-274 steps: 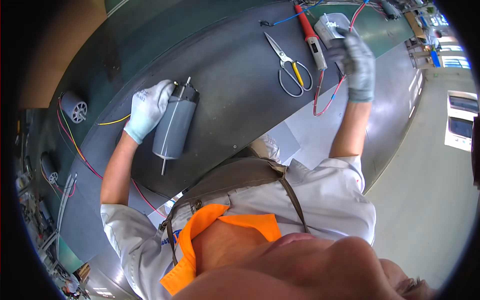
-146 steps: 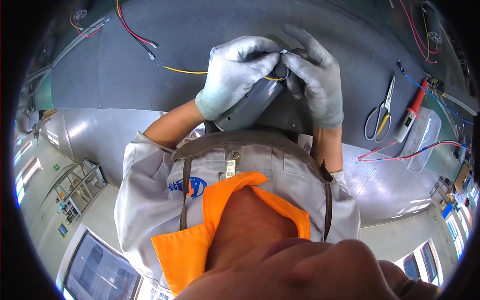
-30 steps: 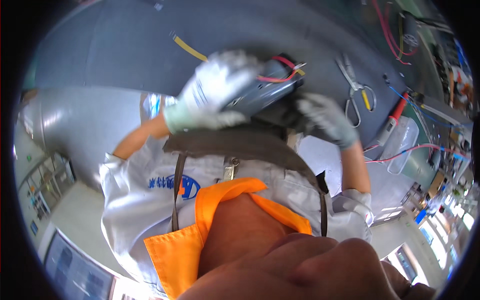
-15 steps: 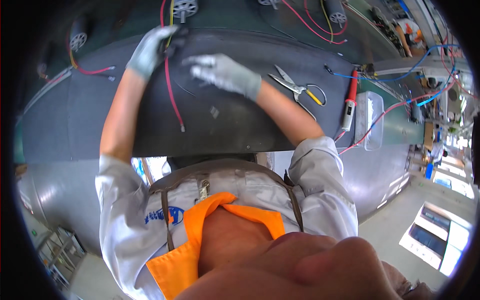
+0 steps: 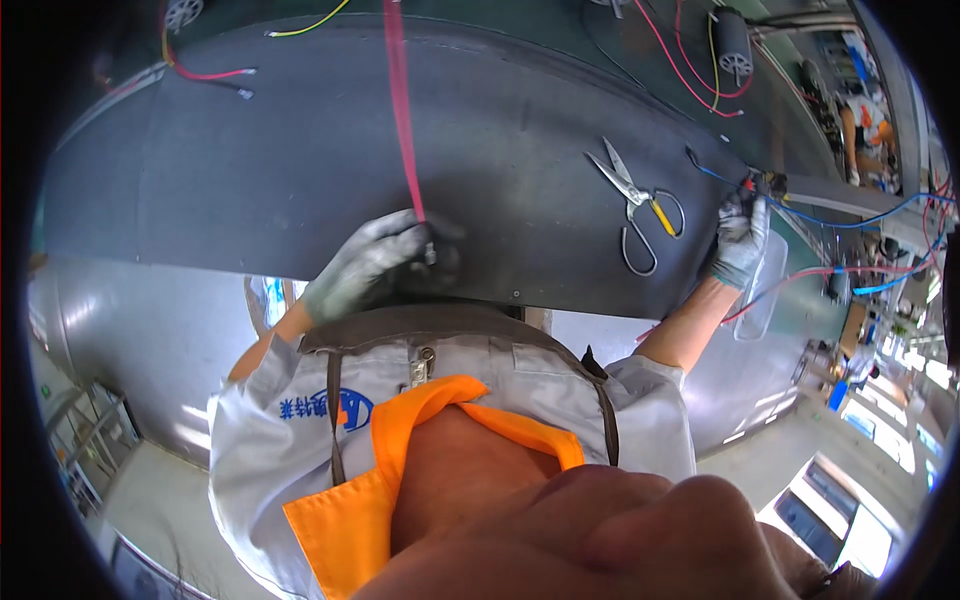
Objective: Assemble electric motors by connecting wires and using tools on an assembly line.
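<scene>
A red wire [image 5: 403,120] runs down from the top edge, smeared by motion, to my gloved left hand [image 5: 375,262] near the table's front edge. Its fingers are closed on the lower end of that wire, and the metal tip [image 5: 431,252] shows beside them. At the right end of the table, my gloved right hand [image 5: 740,235] is wrapped round a red handheld tool [image 5: 750,185]; most of the tool is hidden by the hand. Between the two hands, nearer the right one, lie open-bladed scissors [image 5: 630,190] with yellow wrapping on one handle.
A clear plastic box [image 5: 768,285] sits beside my right wrist. Blue cable [image 5: 850,222] and red cable [image 5: 800,275] cross the right side. Cylindrical motors with wires, one at far right [image 5: 735,45], stand beyond the black mat [image 5: 250,150]. A person [image 5: 870,125] is at upper right.
My left hand has come down toward me to the red wire's end. My right hand has swung right, past the scissors, onto the red tool. The view has shifted slightly.
</scene>
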